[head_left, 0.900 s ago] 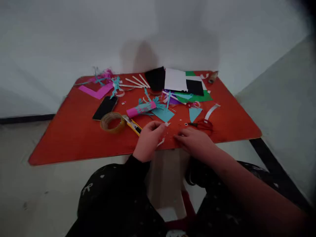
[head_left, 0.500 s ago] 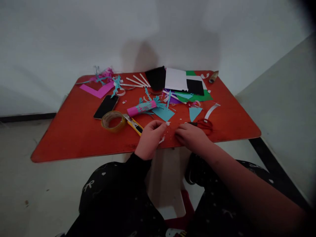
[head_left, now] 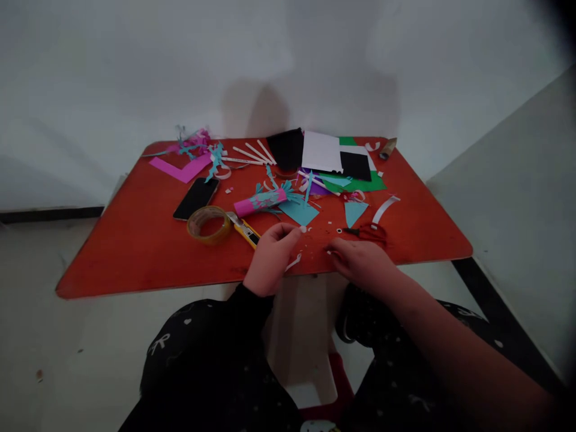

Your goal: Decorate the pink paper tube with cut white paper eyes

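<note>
My left hand [head_left: 273, 255] pinches a small round white paper piece [head_left: 303, 229] between thumb and forefinger, above the table's front edge. To its right, my right hand [head_left: 362, 261] is closed, fingertips together; a tiny white speck shows at them, too small to name. Just beyond the right hand lie dark-red-handled scissors [head_left: 373, 233] and a small white ring with a dark centre [head_left: 339, 231]. A yellow box cutter [head_left: 246, 230] rests beside the left hand, partly hidden by it. Behind it lies a pink tube with teal paper fringe [head_left: 258, 203].
On the red table [head_left: 135, 252] are a tape roll [head_left: 208, 225], a phone [head_left: 197, 198], white sticks [head_left: 245, 161], a white sheet [head_left: 321, 152], black and green sheets, a teal triangle [head_left: 355, 212] and paper scraps. A wall stands behind.
My right hand has drawn slightly down and to the right, away from the scissors, uncovering the small ring. My left hand keeps its pinch on the white piece, nearly in place.
</note>
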`<state>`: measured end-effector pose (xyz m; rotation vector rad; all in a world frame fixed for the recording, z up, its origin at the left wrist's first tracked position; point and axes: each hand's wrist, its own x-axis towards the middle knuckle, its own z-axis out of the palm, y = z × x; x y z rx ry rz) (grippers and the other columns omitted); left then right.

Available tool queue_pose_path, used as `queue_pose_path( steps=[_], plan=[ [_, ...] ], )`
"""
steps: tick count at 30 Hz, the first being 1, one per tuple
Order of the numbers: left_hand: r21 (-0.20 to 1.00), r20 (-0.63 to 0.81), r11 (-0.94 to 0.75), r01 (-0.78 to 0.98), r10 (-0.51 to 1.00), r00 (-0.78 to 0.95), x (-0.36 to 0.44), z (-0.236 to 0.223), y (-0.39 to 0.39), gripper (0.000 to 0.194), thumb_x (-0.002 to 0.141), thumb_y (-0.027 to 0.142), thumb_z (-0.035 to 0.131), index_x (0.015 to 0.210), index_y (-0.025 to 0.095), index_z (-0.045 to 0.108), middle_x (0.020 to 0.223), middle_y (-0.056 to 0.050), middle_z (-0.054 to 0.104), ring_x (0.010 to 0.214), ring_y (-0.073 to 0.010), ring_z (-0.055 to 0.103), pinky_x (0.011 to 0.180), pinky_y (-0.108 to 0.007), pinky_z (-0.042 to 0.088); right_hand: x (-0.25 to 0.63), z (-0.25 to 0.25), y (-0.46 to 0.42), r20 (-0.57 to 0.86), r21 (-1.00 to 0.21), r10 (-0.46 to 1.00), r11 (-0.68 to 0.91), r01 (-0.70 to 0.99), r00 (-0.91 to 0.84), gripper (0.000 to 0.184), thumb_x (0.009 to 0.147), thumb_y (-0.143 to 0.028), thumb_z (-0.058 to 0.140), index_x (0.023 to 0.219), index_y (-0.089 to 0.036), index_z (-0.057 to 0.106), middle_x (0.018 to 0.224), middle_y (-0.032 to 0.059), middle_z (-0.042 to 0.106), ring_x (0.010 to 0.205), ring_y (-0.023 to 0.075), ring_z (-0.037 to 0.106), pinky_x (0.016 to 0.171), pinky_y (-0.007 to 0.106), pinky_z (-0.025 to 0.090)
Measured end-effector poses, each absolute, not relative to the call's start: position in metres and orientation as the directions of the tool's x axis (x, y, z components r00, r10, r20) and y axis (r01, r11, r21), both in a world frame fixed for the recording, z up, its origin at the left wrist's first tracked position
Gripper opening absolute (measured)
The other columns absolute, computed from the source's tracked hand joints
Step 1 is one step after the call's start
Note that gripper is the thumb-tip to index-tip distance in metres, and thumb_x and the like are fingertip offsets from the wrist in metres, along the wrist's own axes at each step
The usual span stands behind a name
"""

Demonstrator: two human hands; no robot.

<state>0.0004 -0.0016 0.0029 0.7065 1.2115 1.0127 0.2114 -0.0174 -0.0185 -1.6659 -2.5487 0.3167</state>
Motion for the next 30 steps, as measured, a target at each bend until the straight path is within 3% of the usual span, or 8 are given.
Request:
queue_pose_path(
  steps=[6,10,15,17,19,23,26,30],
  plan=[
    [0.878,-0.412,0.407,-0.25,0.911,0.038,0.0,0.002,-0.002,0.042,0.064,0.046,0.086,0.076,0.019,0.057,0.061,0.008,0.042,0.05,-0.0047,0.035,0.044,-0.015,0.033,0.218,-0.024,-0.017,-0.002,-0.239,0.948,0.308,0.921,-0.318,0.021,0.097,-0.025,0.051,0.113,-0.023,0.066,0.105,0.0059,0.079,0.082,0.0216,0.073,0.065,0.03,0.04],
    [0.869,-0.43,0.425,-0.255,0.902,0.038,0.0,0.004,-0.003,0.042,0.064,0.047,0.086,0.076,0.019,0.056,0.06,0.009,0.041,0.049,-0.0046,0.034,0.044,-0.015,0.034,0.212,-0.019,-0.019,-0.078,-0.177,0.925,0.353,0.919,-0.371,0.02,0.097,-0.03,0.051,0.11,-0.022,0.065,0.096,0.0059,0.079,0.077,0.022,0.072,0.06,0.03,0.036],
    [0.867,-0.434,0.431,-0.25,0.9,0.045,0.001,0.0,-0.001,0.042,0.066,0.048,0.086,0.078,0.02,0.056,0.064,0.008,0.043,0.052,-0.0045,0.035,0.047,-0.014,0.036,0.203,-0.016,-0.023,-0.146,-0.096,0.937,0.307,0.947,-0.319,0.019,0.097,-0.029,0.048,0.104,-0.022,0.064,0.088,0.007,0.077,0.071,0.0229,0.071,0.057,0.03,0.032],
    [0.863,-0.45,0.444,-0.241,0.893,0.032,0.002,-0.002,-0.001,0.043,0.065,0.048,0.086,0.078,0.02,0.056,0.065,0.008,0.043,0.052,-0.0042,0.035,0.047,-0.014,0.038,0.204,-0.017,-0.02,-0.136,-0.209,0.949,0.253,0.944,-0.285,0.015,0.095,-0.029,0.052,0.101,-0.022,0.063,0.089,0.0067,0.077,0.074,0.0225,0.07,0.059,0.029,0.035],
    [0.862,-0.457,0.45,-0.233,0.889,0.024,0.004,-0.004,-0.001,0.044,0.064,0.049,0.086,0.078,0.019,0.057,0.065,0.008,0.044,0.052,-0.0038,0.035,0.049,-0.015,0.038,0.206,-0.02,-0.012,-0.108,-0.433,0.964,0.175,0.884,-0.243,0.01,0.091,-0.029,0.057,0.098,-0.023,0.062,0.092,0.0051,0.076,0.076,0.0199,0.069,0.062,0.029,0.04],
    [0.878,-0.427,0.426,-0.218,0.903,0.042,0.007,-0.007,-0.001,0.044,0.065,0.051,0.085,0.078,0.019,0.057,0.062,0.009,0.043,0.051,-0.004,0.036,0.05,-0.016,0.038,0.21,-0.025,0.008,-0.022,-0.8,0.99,0.067,0.596,-0.141,0.015,0.081,-0.028,0.064,0.093,-0.023,0.056,0.085,0.0003,0.068,0.066,0.0155,0.061,0.064,0.029,0.047],
    [0.891,-0.404,0.406,-0.203,0.913,0.052,0.009,-0.011,0.001,0.043,0.067,0.051,0.083,0.077,0.019,0.057,0.06,0.009,0.043,0.05,-0.0043,0.036,0.049,-0.016,0.034,0.208,-0.025,0.018,-0.001,-0.933,0.997,0.027,0.36,-0.078,0.024,0.075,-0.032,0.07,0.083,-0.024,0.049,0.079,-0.0022,0.064,0.067,0.0145,0.059,0.064,0.029,0.048],
    [0.902,-0.393,0.396,-0.173,0.918,0.051,0.01,-0.016,0.003,0.038,0.071,0.049,0.08,0.078,0.018,0.058,0.061,0.008,0.045,0.05,-0.0048,0.037,0.049,-0.018,0.032,0.201,-0.018,0.019,-0.063,-0.992,0.996,-0.055,0.118,-0.068,0.033,0.074,-0.038,0.076,0.082,-0.024,0.048,0.079,-0.0026,0.065,0.065,0.013,0.058,0.062,0.029,0.049]
  ],
)
